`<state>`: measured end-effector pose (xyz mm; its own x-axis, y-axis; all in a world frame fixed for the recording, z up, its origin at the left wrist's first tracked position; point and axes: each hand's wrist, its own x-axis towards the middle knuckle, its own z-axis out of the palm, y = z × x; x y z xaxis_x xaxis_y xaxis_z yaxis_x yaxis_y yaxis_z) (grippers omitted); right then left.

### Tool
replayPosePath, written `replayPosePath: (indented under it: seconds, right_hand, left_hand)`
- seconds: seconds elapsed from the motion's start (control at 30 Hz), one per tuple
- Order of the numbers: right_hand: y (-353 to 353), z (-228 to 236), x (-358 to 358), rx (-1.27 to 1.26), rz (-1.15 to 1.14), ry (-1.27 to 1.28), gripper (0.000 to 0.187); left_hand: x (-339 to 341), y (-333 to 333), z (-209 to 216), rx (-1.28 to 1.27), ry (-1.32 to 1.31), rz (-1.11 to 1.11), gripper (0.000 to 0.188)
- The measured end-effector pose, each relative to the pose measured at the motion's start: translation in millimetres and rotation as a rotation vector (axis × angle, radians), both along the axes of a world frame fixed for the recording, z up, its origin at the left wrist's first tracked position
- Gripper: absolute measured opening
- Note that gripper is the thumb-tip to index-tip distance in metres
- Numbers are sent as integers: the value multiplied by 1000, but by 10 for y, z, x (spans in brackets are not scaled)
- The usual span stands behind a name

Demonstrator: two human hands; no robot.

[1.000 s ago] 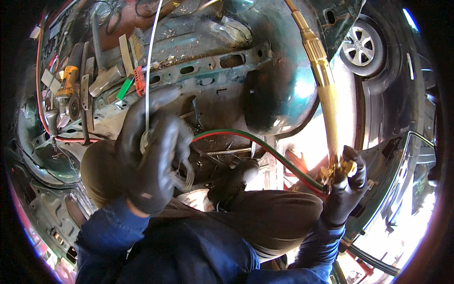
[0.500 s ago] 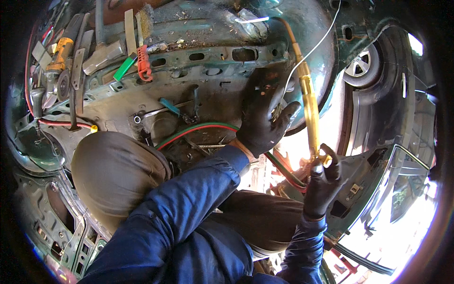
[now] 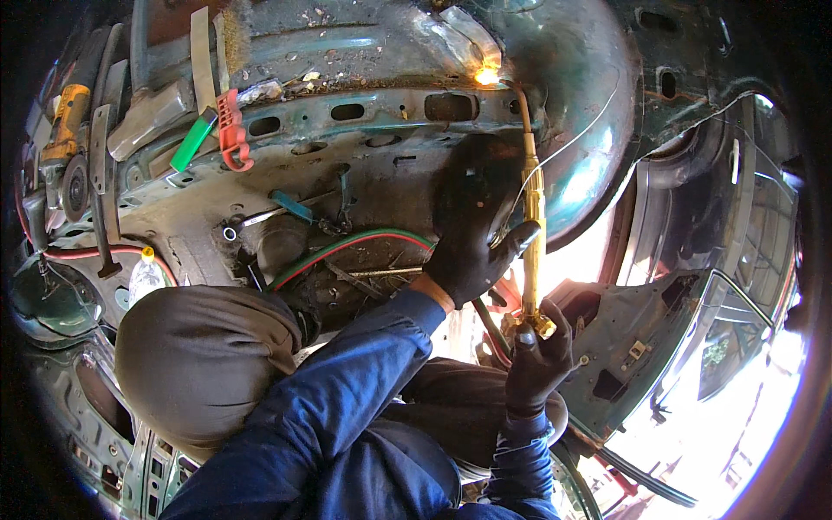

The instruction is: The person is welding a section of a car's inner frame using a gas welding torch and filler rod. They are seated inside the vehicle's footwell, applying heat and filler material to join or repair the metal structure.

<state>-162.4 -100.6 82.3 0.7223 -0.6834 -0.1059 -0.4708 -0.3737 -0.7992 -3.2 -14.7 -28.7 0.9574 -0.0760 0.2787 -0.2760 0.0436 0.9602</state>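
A brass gas welding torch (image 3: 533, 234) stands upright in the picture, its bent tip at a seam in the green car body (image 3: 563, 78). A bright orange glow (image 3: 487, 75) burns where the tip meets a bare metal patch (image 3: 464, 39). My right hand (image 3: 539, 360), in a black glove, closes its fingers around the torch's valve end. My left hand (image 3: 477, 260), gloved too, is closed on a thin wire (image 3: 572, 156) that curves up past the torch. Its thumb points at the torch body; its other fingers are partly in shadow.
An orange angle grinder (image 3: 68, 130), a hammer (image 3: 152, 117), a green lighter (image 3: 194, 140) and a red plastic clip-like piece (image 3: 231, 130) lie on the left. A wrench (image 3: 251, 221) and red-green hoses (image 3: 347, 244) lie lower. A clear bottle (image 3: 147, 276) stands beside my knee (image 3: 199, 364).
The torch and my right hand have shifted left and down in the picture. The pale flame at the tip has become an orange glow against the metal. The bottle has come into view.
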Motion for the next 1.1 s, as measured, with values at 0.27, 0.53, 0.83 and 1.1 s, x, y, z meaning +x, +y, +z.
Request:
replayPosePath:
  seconds: [0.27,0.53,0.83,1.1]
  right_hand:
    - [22,-39,54,14,30,-3,54]
    - [-1,-52,120,-123,98,47,57]
    - [55,8,315,-307,176,94,50]
    - [129,-10,401,-200,115,34,48]
  left_hand:
    - [24,37,-88,78,-35,36,63]
    - [120,64,-51,67,-45,112,61]
    - [267,84,13,153,-51,159,55]
    - [316,71,-12,108,-32,145,49]
